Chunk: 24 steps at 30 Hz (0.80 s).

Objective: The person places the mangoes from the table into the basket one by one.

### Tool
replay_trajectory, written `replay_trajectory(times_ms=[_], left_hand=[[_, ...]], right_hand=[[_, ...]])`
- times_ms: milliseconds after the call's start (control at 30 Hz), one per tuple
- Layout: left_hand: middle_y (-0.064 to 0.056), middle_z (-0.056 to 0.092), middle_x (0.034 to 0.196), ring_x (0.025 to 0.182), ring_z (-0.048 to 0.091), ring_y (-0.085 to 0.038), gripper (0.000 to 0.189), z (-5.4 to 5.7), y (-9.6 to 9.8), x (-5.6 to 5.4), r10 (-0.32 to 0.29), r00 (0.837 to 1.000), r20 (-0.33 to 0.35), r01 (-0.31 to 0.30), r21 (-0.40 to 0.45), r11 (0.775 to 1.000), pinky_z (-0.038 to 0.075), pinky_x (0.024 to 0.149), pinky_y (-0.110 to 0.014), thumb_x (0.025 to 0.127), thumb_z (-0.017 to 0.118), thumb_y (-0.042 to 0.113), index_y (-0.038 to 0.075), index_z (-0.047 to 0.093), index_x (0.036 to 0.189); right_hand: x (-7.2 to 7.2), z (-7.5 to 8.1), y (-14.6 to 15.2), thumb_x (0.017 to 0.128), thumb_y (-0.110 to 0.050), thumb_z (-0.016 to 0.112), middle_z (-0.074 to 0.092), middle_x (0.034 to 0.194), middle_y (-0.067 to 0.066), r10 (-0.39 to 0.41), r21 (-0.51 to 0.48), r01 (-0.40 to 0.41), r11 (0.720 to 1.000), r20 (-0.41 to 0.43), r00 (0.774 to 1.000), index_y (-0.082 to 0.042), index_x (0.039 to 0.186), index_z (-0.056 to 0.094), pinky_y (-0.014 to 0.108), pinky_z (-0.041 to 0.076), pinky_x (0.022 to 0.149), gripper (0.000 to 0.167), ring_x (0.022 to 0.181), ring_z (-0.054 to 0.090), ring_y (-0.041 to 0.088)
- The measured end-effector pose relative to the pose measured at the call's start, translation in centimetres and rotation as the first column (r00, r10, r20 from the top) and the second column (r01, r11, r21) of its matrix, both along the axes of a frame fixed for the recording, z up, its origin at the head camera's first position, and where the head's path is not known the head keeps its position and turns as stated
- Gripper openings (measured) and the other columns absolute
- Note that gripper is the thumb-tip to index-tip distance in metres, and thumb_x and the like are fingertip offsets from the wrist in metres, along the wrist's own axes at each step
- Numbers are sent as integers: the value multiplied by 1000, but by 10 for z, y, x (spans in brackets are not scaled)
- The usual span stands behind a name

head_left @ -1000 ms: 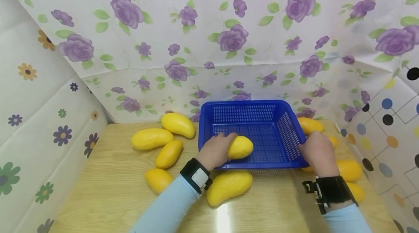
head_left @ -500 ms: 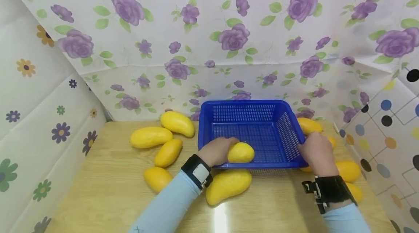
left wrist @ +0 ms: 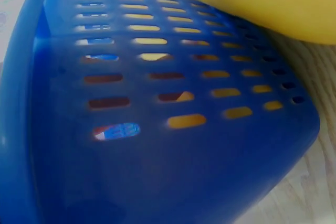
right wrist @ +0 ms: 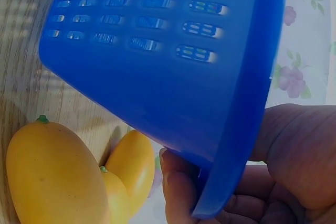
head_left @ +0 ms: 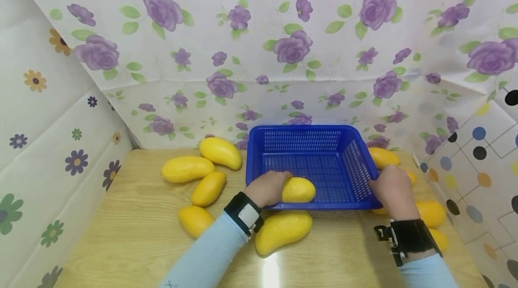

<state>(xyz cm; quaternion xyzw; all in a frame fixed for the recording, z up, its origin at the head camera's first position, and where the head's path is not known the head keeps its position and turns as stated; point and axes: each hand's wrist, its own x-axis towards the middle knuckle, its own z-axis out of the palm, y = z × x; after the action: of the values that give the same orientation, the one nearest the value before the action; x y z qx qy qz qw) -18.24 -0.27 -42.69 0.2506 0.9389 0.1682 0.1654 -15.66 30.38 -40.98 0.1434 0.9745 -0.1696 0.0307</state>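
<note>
Watching from afar, I see a pale wood-grain surface (head_left: 133, 234) beneath a blue, slotted plastic basket (head_left: 301, 128). I judge that steady, light pressure works best here: the basket neither tipped nor dragged, the fruit supported low and clear of the wall. My left hand (head_left: 265, 189) reaches over the near rim; my right hand (head_left: 391, 189) stands at the right-hand rim. Inside the basket, just behind the near rim, is a smooth, oval yellow mango (head_left: 300, 190); whether it touches the bottom, I cannot tell. My left fingers curl round one end, tips partly hidden; my right fingers (right wrist: 178, 187) and thumb pinch the rim.
</note>
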Motion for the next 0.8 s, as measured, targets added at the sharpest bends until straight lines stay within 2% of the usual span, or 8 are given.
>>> replay_trajectory(times_ms=[133,267,367,533,667,800], left_hand=[[4,59,91,81,53,-14,35,3,-1,0,7,1000,8,-7,-23,1000,49,78,-30,86,66,22,16,57,119],[3,61,96,83,54,-13,43,8,-3,3,12,1000,-5,-13,-51,999,50,79,-30,80,71,16,16,57,121],[1,64,109,95,58,-14,48,14,-7,5,11,999,-45,-14,-58,998,51,86,-32,80,71,17,16,55,126],[-3,59,127,115,56,-19,47,26,-20,7,43,992,-122,-42,10,999,48,96,-36,87,64,22,15,52,132],[-4,58,128,114,56,-19,44,37,-36,8,91,977,-191,-76,83,994,49,95,-37,90,61,27,16,52,131],[-3,56,129,117,55,-19,44,48,-55,7,158,953,-260,-125,137,983,49,96,-37,90,60,31,18,51,131]], right_hand=[[2,1,0,84,-23,66,58,62,13,8,-9,-8,1000,-7,1000,10,81,62,29,42,49,33,55,55,25],[3,1,-2,85,-21,65,57,60,12,-3,-19,3,1000,0,1000,7,78,61,28,41,48,30,53,54,24],[3,0,-2,86,-21,64,56,59,12,-13,-24,13,1000,6,1000,6,77,61,27,41,47,28,52,54,23],[2,-3,-3,85,-21,63,58,62,13,-27,-26,27,999,7,1000,6,78,61,26,41,46,28,53,55,23],[2,-2,-3,85,-22,65,59,67,16,-43,-20,43,999,17,999,9,85,62,27,42,46,31,56,56,25],[2,-1,-4,85,-22,65,59,68,17,-48,-9,48,999,17,999,11,87,62,27,42,47,33,57,55,26]])
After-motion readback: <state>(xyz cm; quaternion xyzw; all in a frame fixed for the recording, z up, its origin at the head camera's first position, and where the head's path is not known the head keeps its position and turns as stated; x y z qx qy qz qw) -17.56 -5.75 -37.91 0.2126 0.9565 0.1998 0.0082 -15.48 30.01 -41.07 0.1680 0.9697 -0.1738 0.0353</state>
